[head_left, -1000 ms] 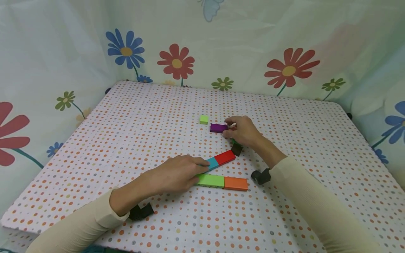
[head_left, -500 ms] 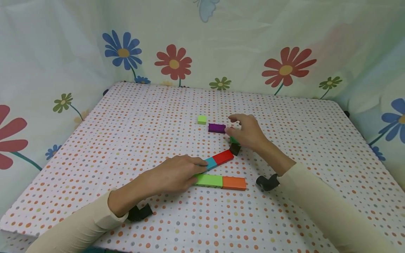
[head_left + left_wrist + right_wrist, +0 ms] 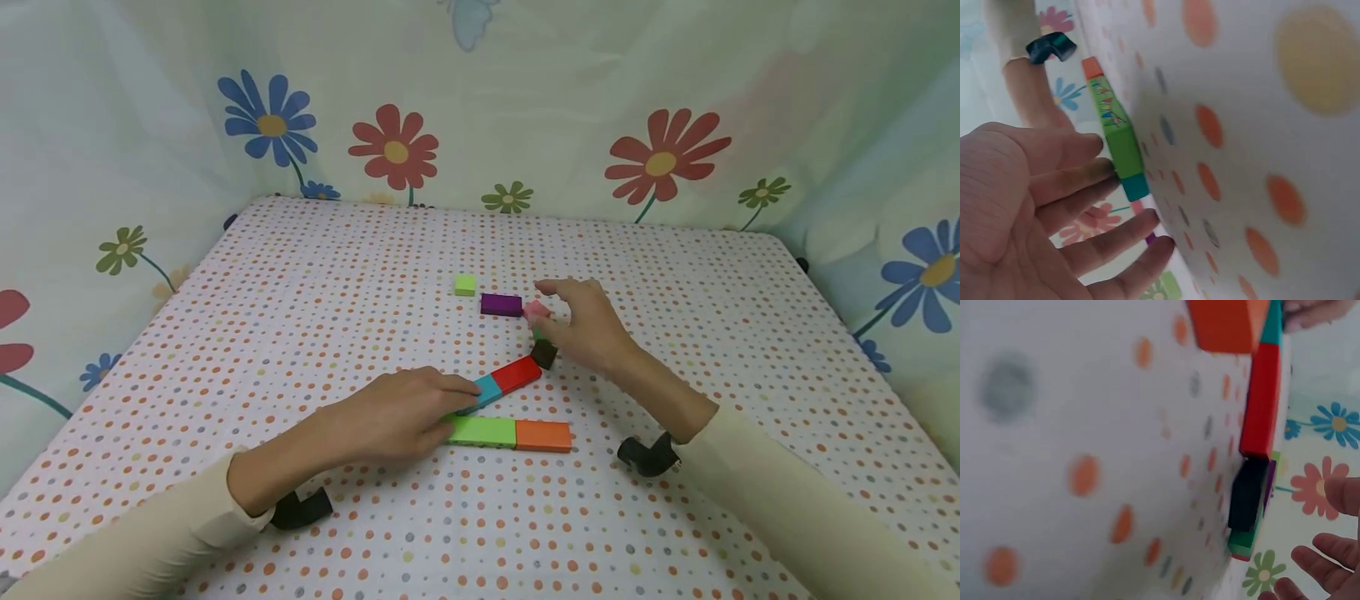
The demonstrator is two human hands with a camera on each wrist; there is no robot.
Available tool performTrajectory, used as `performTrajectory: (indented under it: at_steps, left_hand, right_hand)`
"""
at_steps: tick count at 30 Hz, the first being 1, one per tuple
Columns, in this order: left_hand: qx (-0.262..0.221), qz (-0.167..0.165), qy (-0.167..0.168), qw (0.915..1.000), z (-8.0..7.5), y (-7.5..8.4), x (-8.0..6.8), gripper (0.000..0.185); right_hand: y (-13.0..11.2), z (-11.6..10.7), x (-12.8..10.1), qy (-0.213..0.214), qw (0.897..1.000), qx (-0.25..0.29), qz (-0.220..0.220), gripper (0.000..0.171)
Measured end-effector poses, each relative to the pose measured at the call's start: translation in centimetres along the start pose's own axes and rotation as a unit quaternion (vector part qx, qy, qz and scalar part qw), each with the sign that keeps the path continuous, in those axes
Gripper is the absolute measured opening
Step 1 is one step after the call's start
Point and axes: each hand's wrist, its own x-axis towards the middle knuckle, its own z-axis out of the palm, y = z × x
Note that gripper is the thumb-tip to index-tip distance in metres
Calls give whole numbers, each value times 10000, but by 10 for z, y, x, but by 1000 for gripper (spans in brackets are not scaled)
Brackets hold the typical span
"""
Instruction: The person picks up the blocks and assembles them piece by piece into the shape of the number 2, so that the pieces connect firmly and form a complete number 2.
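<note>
Bent toy blocks in a row start at the left hand (image 3: 397, 412), its fingertips lying on top of a teal block (image 3: 487, 392) and a lime green block (image 3: 480, 432) where they come together. A red block (image 3: 516, 375) follows the teal one, then a dark block (image 3: 543, 355), partly hidden green, a small pink block (image 3: 536, 310) and a purple block (image 3: 501, 305). The orange block (image 3: 543, 436) ends the lime bar. Fingers spread apart, the right hand (image 3: 592, 329) hovers beside the pink block; whether the thumb touches it I cannot tell.
A lone lime green block (image 3: 465, 285) lies beyond the purple one. Black wrist devices (image 3: 648, 457) hang under both forearms. A spotted cloth (image 3: 360, 275) covers the table, with a flowered curtain (image 3: 562, 108) behind and at the sides.
The right hand's fingers have parted and drawn right, uncovering the pink block beside the purple one. The left hand stays on the blocks. The whole head view has shifted slightly.
</note>
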Motion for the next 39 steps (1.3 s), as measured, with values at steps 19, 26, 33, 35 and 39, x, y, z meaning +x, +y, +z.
performTrajectory:
  at_steps: [19,26,33,35,39]
  left_hand:
    - [-67,189,-122,9997,-11,1,6,40]
    - [-20,309,-137,9994,-12,1,11,37]
    - [38,418,-98,9991,-12,0,15,33]
    - [55,468,-63,9989,-13,0,15,30]
    - [55,575,-31,9983,-15,1,19,20]
  right_hand:
    - [4,3,-69,-1038,9734,-1866,-825,97]
    - [6,2,-76,-1194,9770,-1644,-643,92]
    - [7,4,-80,-1310,9691,-1934,-792,95]
    - [6,5,-80,-1343,9671,-1997,-821,95]
    - [5,4,-80,-1411,9673,-1947,-806,95]
